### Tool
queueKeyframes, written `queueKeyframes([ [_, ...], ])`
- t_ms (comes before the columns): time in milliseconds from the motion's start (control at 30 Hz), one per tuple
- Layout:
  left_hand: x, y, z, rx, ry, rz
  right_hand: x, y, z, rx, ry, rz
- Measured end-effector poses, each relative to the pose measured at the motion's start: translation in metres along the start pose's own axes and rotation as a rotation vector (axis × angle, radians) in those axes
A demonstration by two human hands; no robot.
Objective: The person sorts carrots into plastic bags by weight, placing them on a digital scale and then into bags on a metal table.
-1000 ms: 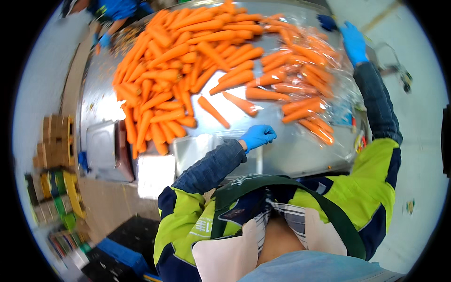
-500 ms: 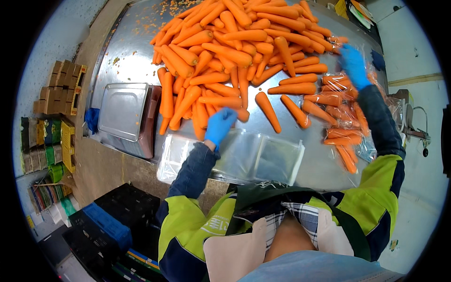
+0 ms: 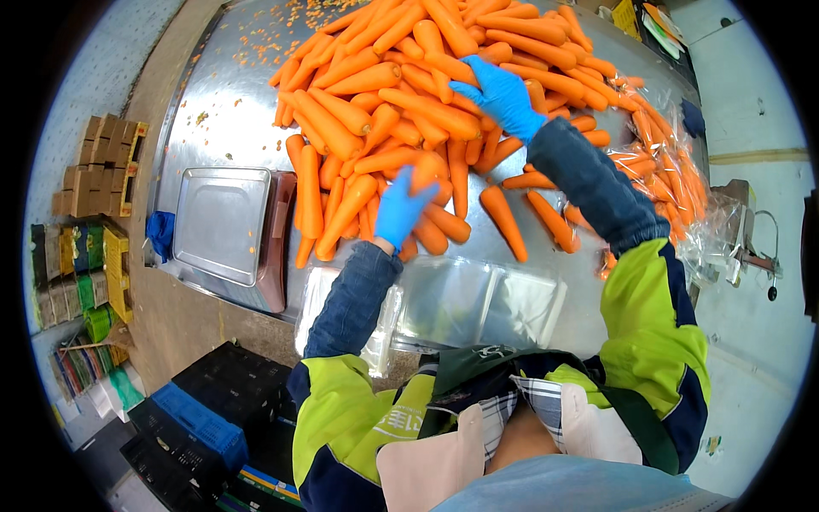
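A big heap of orange carrots (image 3: 367,81) covers the middle and far part of the metal table. At its near edge my left hand (image 3: 403,212), in a blue glove and slightly blurred, has its fingers around a carrot (image 3: 429,169) that is smeared by motion. My right hand (image 3: 502,98), gloved in blue too, reaches over the heap with thumb and fingers apart, touching carrots. Clear bags packed with carrots (image 3: 674,183) lie at the right. Flat clear plastic bags (image 3: 478,299) are stacked at the table's near edge, below my hands.
A scale with a metal platform (image 3: 222,224) stands left of the heap. Loose carrots (image 3: 503,224) lie near the flat bags. A metal device with a curved rod (image 3: 759,256) is at the right edge. Black and blue crates (image 3: 200,418) stand at lower left, stacked cardboard boxes (image 3: 98,166) farther left.
My right hand has left the bagged carrots and swung left onto the heap. The left hand has moved slightly up, a carrot now in its fingers. The bagged carrots sit farther back and right.
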State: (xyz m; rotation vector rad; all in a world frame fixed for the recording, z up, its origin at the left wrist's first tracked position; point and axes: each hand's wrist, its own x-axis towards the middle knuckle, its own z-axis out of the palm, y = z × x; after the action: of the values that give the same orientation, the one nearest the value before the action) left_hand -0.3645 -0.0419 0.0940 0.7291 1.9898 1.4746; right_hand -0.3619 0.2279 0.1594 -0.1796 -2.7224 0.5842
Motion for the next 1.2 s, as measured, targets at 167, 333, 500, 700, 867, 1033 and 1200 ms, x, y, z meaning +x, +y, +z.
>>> queueKeyframes([
  [167, 0.090, 0.031, 0.017, -0.919, 0.338, -0.124, -0.012, -0.038, 0.020, -0.086, -0.124, 0.162],
  [333, 0.109, 0.020, 0.023, -1.036, 0.220, -0.115, -0.024, -0.040, 0.014, 0.246, -0.100, 0.256],
  [500, 0.057, 0.034, 0.039, -0.982, -0.067, -0.256, -0.096, -0.023, -0.001, 1.217, -0.364, 0.564],
  [700, -0.048, 0.097, 0.093, -0.321, -0.154, 0.114, -0.242, -0.060, -0.067, 1.864, -0.238, 0.757],
  [867, -0.110, 0.122, 0.163, 0.859, -0.314, 0.976, -0.368, -0.040, -0.052, 2.138, -0.205, 0.808],
  [1033, -0.157, 0.094, 0.240, 0.407, -0.309, 0.717, -0.453, -0.043, -0.063, 1.933, -0.102, 0.949],
  [1200, -0.180, 0.041, 0.261, 0.283, -0.109, 0.269, -0.496, -0.036, -0.124, 1.782, -0.177, 0.791],
])
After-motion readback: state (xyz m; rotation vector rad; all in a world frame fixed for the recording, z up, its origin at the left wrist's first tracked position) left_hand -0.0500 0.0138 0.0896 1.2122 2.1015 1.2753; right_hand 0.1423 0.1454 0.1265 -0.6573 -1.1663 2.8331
